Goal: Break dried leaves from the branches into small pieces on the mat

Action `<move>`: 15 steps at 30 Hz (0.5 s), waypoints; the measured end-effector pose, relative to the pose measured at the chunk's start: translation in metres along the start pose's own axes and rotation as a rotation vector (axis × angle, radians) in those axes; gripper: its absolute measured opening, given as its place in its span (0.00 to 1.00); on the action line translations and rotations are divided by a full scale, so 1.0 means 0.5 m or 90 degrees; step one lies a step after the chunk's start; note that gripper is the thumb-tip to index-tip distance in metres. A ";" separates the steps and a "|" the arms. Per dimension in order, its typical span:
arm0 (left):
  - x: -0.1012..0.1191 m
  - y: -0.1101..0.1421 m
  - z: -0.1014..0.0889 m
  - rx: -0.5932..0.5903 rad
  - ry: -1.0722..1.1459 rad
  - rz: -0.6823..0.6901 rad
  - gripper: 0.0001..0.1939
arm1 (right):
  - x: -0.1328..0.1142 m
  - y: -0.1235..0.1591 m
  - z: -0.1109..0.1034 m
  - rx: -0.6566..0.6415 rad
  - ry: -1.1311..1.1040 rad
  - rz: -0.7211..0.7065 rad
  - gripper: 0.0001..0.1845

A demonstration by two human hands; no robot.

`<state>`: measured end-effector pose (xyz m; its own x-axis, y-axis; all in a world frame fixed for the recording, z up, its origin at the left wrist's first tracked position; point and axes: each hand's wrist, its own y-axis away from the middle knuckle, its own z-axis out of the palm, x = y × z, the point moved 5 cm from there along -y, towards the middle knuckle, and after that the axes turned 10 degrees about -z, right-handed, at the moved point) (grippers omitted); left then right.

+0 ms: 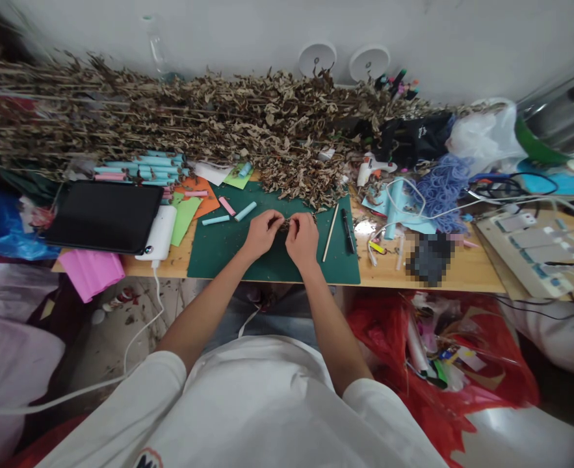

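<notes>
My left hand (261, 233) and my right hand (302, 239) meet over the dark green cutting mat (228, 250), fingers pinched together. Between them they grip a small piece of dried brown leaf or twig (285, 225). It is too small to make out in detail. Just beyond my fingers lies a big heap of dried leafy branches (194, 123) stretching across the back of the wooden table (467, 273). A thin wooden stick (330, 233) and a black marker (347, 230) lie on the mat to the right of my right hand.
Pink and teal paper rolls (240, 211) lie on the mat's left part. A black tablet (102, 216) on a white power bank sits at the left. A glue gun (372, 168), blue yarn (443, 185), cables and a power strip (530, 253) crowd the right. A red bag of scraps (462, 364) sits below.
</notes>
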<state>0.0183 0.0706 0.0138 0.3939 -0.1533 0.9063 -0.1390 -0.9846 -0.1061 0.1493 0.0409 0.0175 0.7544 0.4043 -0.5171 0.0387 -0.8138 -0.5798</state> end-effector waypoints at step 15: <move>-0.002 0.001 -0.005 0.006 0.064 -0.048 0.07 | -0.006 0.004 -0.005 0.024 0.021 -0.031 0.11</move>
<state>0.0154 0.0706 0.0137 0.3103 -0.0701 0.9480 -0.1035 -0.9938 -0.0396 0.1488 0.0368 0.0195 0.7736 0.4280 -0.4673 0.0509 -0.7770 -0.6274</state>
